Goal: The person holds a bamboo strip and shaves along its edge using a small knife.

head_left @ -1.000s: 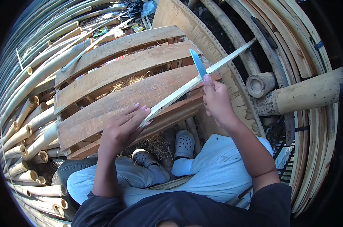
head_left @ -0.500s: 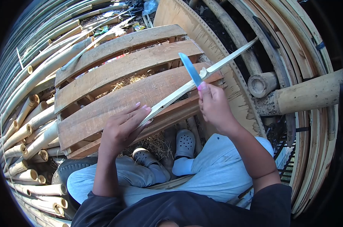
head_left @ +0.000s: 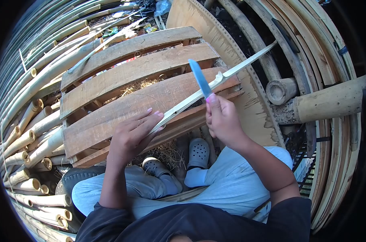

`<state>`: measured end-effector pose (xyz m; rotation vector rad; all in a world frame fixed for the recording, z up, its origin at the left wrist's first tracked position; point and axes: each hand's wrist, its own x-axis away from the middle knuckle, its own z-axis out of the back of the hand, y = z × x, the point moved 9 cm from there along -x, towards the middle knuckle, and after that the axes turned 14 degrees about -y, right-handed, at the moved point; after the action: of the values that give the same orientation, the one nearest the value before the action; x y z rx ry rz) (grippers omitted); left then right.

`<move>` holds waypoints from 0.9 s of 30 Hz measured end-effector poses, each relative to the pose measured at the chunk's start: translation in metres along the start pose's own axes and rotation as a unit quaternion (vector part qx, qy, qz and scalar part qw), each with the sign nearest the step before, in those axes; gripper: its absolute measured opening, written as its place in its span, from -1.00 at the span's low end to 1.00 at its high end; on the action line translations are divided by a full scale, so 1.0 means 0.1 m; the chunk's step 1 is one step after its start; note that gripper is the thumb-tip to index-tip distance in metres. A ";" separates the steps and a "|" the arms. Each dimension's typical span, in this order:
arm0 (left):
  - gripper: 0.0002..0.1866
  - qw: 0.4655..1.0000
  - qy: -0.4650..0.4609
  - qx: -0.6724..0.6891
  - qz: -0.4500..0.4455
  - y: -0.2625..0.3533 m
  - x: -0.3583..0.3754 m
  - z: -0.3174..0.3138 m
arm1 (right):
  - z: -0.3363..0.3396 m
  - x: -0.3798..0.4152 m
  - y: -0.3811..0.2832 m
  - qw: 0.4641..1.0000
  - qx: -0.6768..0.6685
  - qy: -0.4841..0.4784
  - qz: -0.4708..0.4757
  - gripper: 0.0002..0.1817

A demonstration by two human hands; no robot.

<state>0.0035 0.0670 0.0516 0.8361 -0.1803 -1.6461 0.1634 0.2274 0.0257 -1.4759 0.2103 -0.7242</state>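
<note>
My left hand (head_left: 135, 131) is closed round the near end of a long, pale bamboo strip (head_left: 183, 105), thumb and fingers gripping it. The strip slants up to the right across a slatted wooden bench (head_left: 110, 123). In my right hand (head_left: 225, 120) is a knife (head_left: 200, 77), its bluish blade pointing up and left across the strip. Most of the handle is hidden in my fist; a bit of pink shows at its top. A curled shaving (head_left: 218, 76) stands up from the strip just beyond the blade.
Many bamboo poles (head_left: 50, 141) are stacked on the left. A plywood sheet (head_left: 247, 101) leans behind the bench at the right. A thick bamboo pole (head_left: 328, 101) juts in from the right, near long wooden strips (head_left: 338, 161). Shavings (head_left: 173, 155) lie by my clogs (head_left: 199, 152).
My right hand and the knife have shifted slightly down and to the left along the strip, away from the curled shaving. My left hand has hardly moved.
</note>
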 end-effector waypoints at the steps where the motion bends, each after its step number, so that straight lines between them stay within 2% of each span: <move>1: -0.58 1.000 0.001 0.000 0.001 -0.01 0.00 -0.01 | 0.21 0.00 0.07 0.992 -0.090 0.068 -0.051 -0.55; 3: -0.58 1.000 0.002 -0.005 -0.004 -0.02 0.01 -0.02 | 0.20 -0.01 0.18 0.990 -0.102 0.086 -0.045 -0.56; 4: -0.58 1.000 0.004 -0.007 -0.003 -0.01 0.01 0.00 | -0.10 -0.06 0.16 0.999 0.022 -0.007 0.044 -0.57; 5: -0.58 1.000 -0.001 -0.011 0.000 0.00 0.01 0.00 | -0.41 -0.03 0.11 0.976 0.145 -0.099 0.131 -0.58; 6: -0.58 1.000 -0.007 -0.014 0.003 0.01 0.00 -0.01 | -0.51 0.06 0.03 0.991 0.029 -0.131 0.029 -0.52; 7: -0.58 1.000 -0.009 -0.012 0.002 0.01 0.00 -0.01 | -0.45 0.05 0.00 0.991 0.028 -0.129 0.028 -0.52; 9: -0.58 1.000 -0.002 -0.013 0.010 -0.01 0.01 -0.01 | 0.03 0.00 0.10 0.991 -0.128 0.031 -0.039 -0.56; 11: -0.58 1.000 -0.002 -0.013 0.010 -0.02 0.01 -0.01 | 0.01 -0.01 0.09 0.989 -0.140 0.048 -0.011 -0.60; 12: -0.58 1.000 -0.003 -0.012 0.010 -0.02 0.01 -0.01 | -0.25 -0.02 0.05 0.998 -0.003 -0.024 0.059 -0.55; 13: -0.58 1.000 -0.003 -0.013 0.011 -0.03 0.02 -0.01 | -0.53 0.04 -0.09 0.978 0.135 -0.095 0.128 -0.50; 14: -0.56 1.000 -0.004 -0.003 0.018 -0.05 0.03 -0.02 | -0.66 0.12 0.06 0.984 0.046 -0.173 0.011 -0.57; 15: -0.54 1.000 -0.005 0.008 0.025 -0.06 0.04 -0.03 | -0.63 0.11 0.03 0.984 0.046 -0.172 0.010 -0.57; 17: -0.56 1.000 -0.004 0.001 0.014 -0.04 0.01 -0.02 | -0.20 0.04 0.06 0.994 -0.112 0.003 -0.019 -0.59; 18: -0.58 1.000 -0.002 -0.007 0.004 -0.01 0.01 -0.01 | -0.07 0.00 0.09 0.992 -0.115 0.050 0.002 -0.58; 19: -0.58 1.000 -0.001 -0.007 0.005 -0.01 0.02 -0.01 | -0.10 0.01 0.14 0.992 -0.115 0.049 0.002 -0.58; 21: -0.55 1.000 -0.005 0.011 0.023 -0.05 0.02 -0.02 | -0.54 0.05 0.02 0.985 0.096 -0.120 0.076 -0.54; 23: -0.55 1.000 -0.006 0.009 0.024 -0.06 0.03 -0.03 | -0.55 0.07 -0.03 0.980 0.115 -0.133 0.092 -0.52; 25: -0.55 1.000 -0.007 0.008 0.028 -0.07 0.04 -0.03 | -0.01 0.00 0.02 0.998 0.039 0.047 -0.012 -0.56; 26: -0.57 1.000 -0.006 0.006 0.022 -0.06 0.04 -0.03 | 0.16 -0.02 0.02 0.990 0.096 0.102 -0.011 -0.57; 27: -0.59 1.000 -0.004 0.003 0.015 -0.05 0.03 -0.02 | 0.10 0.01 0.05 0.990 0.097 0.101 -0.010 -0.57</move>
<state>0.0007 0.0662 0.0460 0.8275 -0.2035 -1.6223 0.1715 0.2343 0.0226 -1.2218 0.2721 -0.8860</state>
